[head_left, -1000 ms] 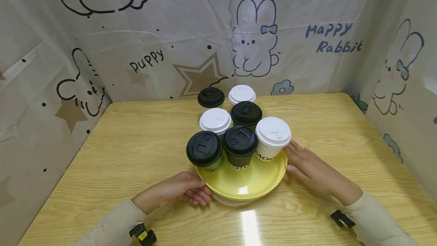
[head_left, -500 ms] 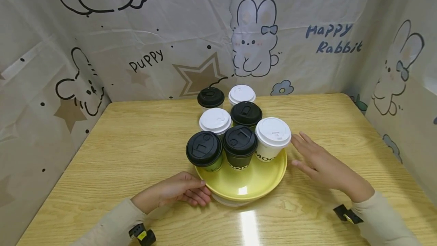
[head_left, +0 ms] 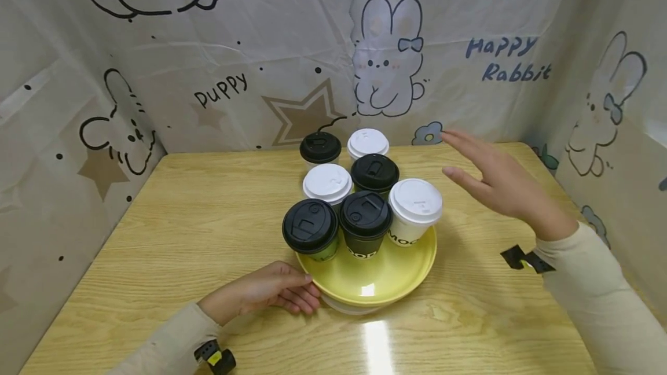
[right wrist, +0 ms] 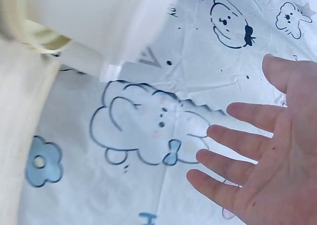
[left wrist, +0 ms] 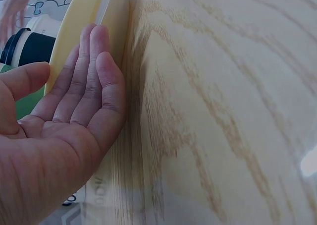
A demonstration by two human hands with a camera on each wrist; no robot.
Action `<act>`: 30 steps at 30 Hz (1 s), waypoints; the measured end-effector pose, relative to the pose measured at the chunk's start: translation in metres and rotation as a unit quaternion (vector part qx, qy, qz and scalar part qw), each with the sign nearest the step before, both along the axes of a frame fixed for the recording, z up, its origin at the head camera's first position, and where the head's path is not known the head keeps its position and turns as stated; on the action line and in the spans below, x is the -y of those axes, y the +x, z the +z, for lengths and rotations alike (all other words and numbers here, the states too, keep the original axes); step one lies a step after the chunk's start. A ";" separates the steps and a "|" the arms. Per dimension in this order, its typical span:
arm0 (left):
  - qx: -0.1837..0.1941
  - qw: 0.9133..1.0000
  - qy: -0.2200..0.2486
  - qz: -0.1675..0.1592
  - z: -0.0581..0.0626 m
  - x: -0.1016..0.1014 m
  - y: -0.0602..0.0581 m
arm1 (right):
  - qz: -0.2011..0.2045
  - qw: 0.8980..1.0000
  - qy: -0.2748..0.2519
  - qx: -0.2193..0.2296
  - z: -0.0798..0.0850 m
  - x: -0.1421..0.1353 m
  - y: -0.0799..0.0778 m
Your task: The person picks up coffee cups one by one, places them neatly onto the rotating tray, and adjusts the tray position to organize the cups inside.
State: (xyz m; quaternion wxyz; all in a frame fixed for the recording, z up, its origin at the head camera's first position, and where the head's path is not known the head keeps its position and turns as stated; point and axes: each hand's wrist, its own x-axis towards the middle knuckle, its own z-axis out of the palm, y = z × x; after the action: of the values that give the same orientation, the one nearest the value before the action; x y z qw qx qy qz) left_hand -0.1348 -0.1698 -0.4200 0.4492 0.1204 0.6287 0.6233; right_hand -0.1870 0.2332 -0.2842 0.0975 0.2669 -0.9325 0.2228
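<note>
A yellow plate (head_left: 367, 285) with a pale base under it stands on the table, bearing lidded paper coffee cups near its far edge. These include a green cup with a black lid (head_left: 311, 226), a dark cup with a black lid (head_left: 366, 221) and a white cup with a white lid (head_left: 415, 207). My left hand (head_left: 266, 289) rests at the plate's near left side, thumb tip at the rim and fingers nearly straight along the outer wall. Up in the air right of the cups is my right hand (head_left: 500, 181), fingers extended and spread, holding nothing.
Behind the front cups are more lidded cups, with white (head_left: 327, 183) and black (head_left: 375, 171) lids, then another black (head_left: 320, 147) and white (head_left: 367, 142) pair farthest back. A printed cloth (head_left: 292, 28) walls the wooden table (head_left: 198, 213) at the back and sides.
My right hand has left the plate's right side, moving right, then up and away above the table. The left hand, plate and cups keep their places.
</note>
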 end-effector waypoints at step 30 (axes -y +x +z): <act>0.004 1.000 -0.014 0.005 0.001 0.002 -0.001 | 0.043 0.951 0.267 0.150 0.033 0.116 -0.150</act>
State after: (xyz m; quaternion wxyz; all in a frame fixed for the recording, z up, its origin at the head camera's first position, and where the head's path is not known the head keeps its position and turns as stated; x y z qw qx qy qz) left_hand -0.1358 -0.1714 -0.4185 0.4499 0.1083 0.6362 0.6173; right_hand -0.3371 0.1176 -0.2512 -0.1284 0.2860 -0.9496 0.0069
